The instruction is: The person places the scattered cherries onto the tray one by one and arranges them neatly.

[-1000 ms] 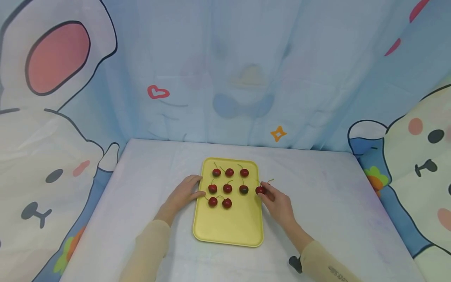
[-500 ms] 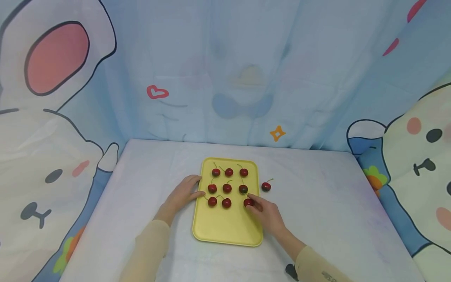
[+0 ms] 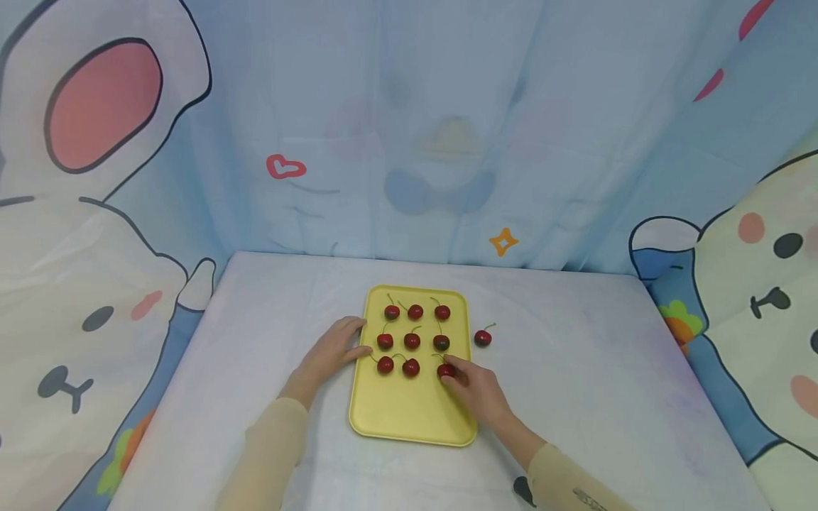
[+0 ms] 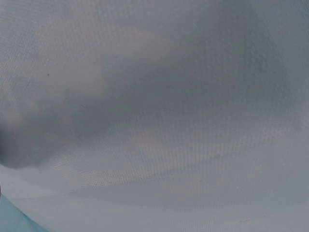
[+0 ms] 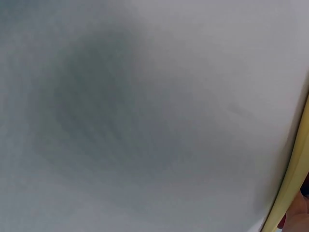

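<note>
A yellow tray (image 3: 409,419) lies on the table, bearing rows of dark red cherries with green stems. In the head view my right hand (image 3: 479,394) pinches a cherry (image 3: 445,370) between thumb and fingers, low over the tray at the right end of the third row. Beside it in that row lie two cherries, one of them a cherry (image 3: 411,367) near the middle. My left hand (image 3: 329,351) rests at the tray's left edge, its thumb on the rim and its fingers spread. The right wrist view catches only the tray's edge (image 5: 292,166) and some fingers (image 5: 297,215).
One loose cherry (image 3: 483,338) lies on the white tablecloth (image 3: 575,369), just right of the tray. Behind the table hangs a blue curtain (image 3: 441,85) with cartoon prints. The left wrist view holds only blurred cloth (image 4: 159,121).
My right hand has carried a cherry from the tray's right edge inward and down to the third row. The other cherry by that edge now lies uncovered. My left hand stays put.
</note>
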A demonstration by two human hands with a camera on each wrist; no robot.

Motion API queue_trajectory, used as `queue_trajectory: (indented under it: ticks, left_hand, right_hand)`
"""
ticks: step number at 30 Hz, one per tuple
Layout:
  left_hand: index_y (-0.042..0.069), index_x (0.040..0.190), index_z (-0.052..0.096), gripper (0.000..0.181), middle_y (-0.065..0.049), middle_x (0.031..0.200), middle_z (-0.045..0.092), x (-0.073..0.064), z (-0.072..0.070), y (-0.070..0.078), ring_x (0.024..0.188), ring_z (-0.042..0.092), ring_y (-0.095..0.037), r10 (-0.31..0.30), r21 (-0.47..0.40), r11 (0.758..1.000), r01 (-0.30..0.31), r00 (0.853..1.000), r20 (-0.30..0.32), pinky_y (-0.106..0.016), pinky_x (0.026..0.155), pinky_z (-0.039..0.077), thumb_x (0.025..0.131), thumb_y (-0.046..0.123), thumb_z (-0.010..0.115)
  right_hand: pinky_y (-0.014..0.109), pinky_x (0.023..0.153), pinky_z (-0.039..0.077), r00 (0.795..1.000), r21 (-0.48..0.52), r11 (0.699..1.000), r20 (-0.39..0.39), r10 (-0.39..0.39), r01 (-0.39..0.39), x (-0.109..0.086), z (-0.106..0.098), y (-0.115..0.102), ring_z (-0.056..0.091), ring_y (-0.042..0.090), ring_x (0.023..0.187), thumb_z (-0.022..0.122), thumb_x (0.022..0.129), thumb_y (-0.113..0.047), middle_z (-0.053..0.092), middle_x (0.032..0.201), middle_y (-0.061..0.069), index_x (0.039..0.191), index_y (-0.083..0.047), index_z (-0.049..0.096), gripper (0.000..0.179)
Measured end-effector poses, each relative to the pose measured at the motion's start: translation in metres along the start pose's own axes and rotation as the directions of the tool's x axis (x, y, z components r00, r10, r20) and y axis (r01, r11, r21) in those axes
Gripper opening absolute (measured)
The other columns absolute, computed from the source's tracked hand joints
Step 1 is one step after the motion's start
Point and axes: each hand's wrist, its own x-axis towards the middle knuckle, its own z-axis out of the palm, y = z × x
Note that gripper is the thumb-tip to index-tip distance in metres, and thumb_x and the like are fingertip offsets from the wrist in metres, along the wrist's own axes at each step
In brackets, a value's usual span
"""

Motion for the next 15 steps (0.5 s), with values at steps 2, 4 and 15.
queue_trajectory:
  ticks: [2, 4, 15]
  left_hand:
    - [-0.001, 0.137, 0.050, 0.060, -0.015, 0.136, 0.052, 0.0003, 0.0002, -0.0004, 0.132, 0.044, -0.031, 0.001, -0.001, 1.000, -0.001, 1.000, -0.001, -0.040, 0.116, 0.032, 0.091, 0.033, 0.070]
    - [-0.001, 0.137, 0.050, 0.061, -0.015, 0.137, 0.052, 0.0007, 0.0004, -0.0008, 0.133, 0.044, -0.031, -0.004, 0.000, 1.000, 0.004, 1.000, 0.004, -0.040, 0.116, 0.032, 0.091, 0.034, 0.069]
    - [0.002, 0.140, 0.048, 0.063, -0.013, 0.140, 0.050, 0.0029, 0.0016, -0.0036, 0.135, 0.042, -0.028, -0.031, 0.011, 0.999, 0.031, 0.999, 0.034, -0.038, 0.117, 0.031, 0.092, 0.038, 0.068]
  right_hand:
    - [0.042, 0.095, 0.054, 1.000, -0.011, 1.000, -0.004, -0.016, 0.016, 0.0005, 0.0002, 0.0004, 0.064, 0.027, 0.110, 0.072, 0.089, -0.015, 0.066, 0.122, 0.013, 0.129, -0.005, 0.063, 0.042]
    - [0.043, 0.096, 0.053, 0.999, -0.022, 0.999, -0.008, -0.037, 0.036, 0.0008, 0.0006, 0.0008, 0.064, 0.027, 0.111, 0.072, 0.089, -0.014, 0.066, 0.122, 0.013, 0.129, -0.005, 0.063, 0.042]
    - [0.044, 0.095, 0.053, 0.998, -0.063, 0.997, -0.012, -0.055, 0.054, 0.0004, -0.0017, 0.0017, 0.064, 0.028, 0.111, 0.073, 0.089, -0.015, 0.067, 0.122, 0.012, 0.129, -0.006, 0.063, 0.042]
